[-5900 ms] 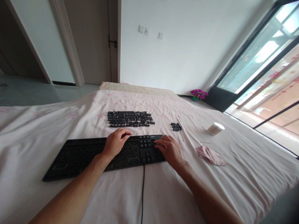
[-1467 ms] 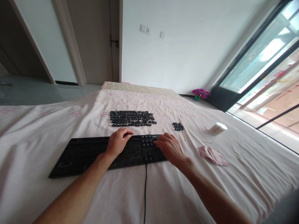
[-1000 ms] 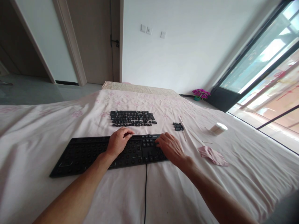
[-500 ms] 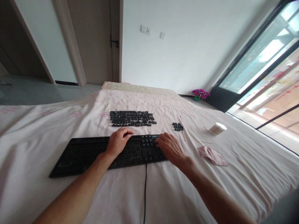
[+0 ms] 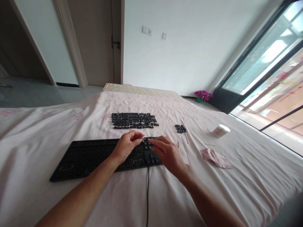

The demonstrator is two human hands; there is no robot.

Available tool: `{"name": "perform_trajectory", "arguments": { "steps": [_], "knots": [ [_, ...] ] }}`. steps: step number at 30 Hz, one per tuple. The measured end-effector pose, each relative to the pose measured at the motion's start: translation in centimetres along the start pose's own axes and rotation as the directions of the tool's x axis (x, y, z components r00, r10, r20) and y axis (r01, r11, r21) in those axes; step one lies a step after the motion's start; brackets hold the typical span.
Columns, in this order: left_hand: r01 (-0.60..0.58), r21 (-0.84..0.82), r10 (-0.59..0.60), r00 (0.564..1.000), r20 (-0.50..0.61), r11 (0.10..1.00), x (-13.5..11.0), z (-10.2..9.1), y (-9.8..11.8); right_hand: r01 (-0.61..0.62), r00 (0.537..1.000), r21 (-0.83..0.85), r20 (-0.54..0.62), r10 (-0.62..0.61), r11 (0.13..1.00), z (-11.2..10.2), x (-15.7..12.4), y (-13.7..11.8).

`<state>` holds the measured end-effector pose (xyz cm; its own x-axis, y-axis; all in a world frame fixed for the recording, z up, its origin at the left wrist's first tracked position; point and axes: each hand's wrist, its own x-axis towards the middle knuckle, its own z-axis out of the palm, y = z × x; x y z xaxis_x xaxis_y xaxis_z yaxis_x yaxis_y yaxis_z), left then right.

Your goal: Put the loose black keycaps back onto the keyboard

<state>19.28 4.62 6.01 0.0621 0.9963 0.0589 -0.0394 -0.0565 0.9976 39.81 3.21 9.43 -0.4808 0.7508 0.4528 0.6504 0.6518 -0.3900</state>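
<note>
A black keyboard (image 5: 92,151) lies on the bedsheet, most of its left part stripped of keycaps, with black keys (image 5: 151,159) on its right part. My left hand (image 5: 129,143) is closed in a pinch above the keyboard's upper edge. A small pale tip (image 5: 142,140) shows at its fingertips; its kind is not clear. My right hand (image 5: 167,151) is over the number pad, fingers stretched toward the keys beside my left fingertips. It hides much of that pad. Just past its outer edge is a small silvery object (image 5: 178,144), too small to name.
Loose keycaps (image 5: 133,120) lie in rows behind the keyboard. A smaller keycap pile (image 5: 180,128) is to the right. Beyond it are a white cylindrical container (image 5: 220,130), thin sticks like cotton swabs (image 5: 187,138) and a pink cloth (image 5: 216,157). The cable (image 5: 148,195) runs toward me.
My left hand has moved right along the keyboard's top edge. My right hand has shifted left, closer to it, and the small silvery object now shows to its right.
</note>
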Motion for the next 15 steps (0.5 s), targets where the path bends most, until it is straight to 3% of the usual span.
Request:
{"name": "perform_trajectory", "arguments": {
  "steps": [6,15],
  "knots": [
    [0.143,-0.113,-0.13,0.985,0.117,0.983,-0.7,0.5,0.8,0.043,0.995,-0.038,0.089,-0.039,0.998,0.9,0.3,-1.5],
    [0.191,-0.197,-0.151,0.967,0.203,0.962,-0.8,0.6,0.6,-0.053,0.999,0.125,0.002,0.054,0.991,1.4,0.9,-1.2]
  ]
}}
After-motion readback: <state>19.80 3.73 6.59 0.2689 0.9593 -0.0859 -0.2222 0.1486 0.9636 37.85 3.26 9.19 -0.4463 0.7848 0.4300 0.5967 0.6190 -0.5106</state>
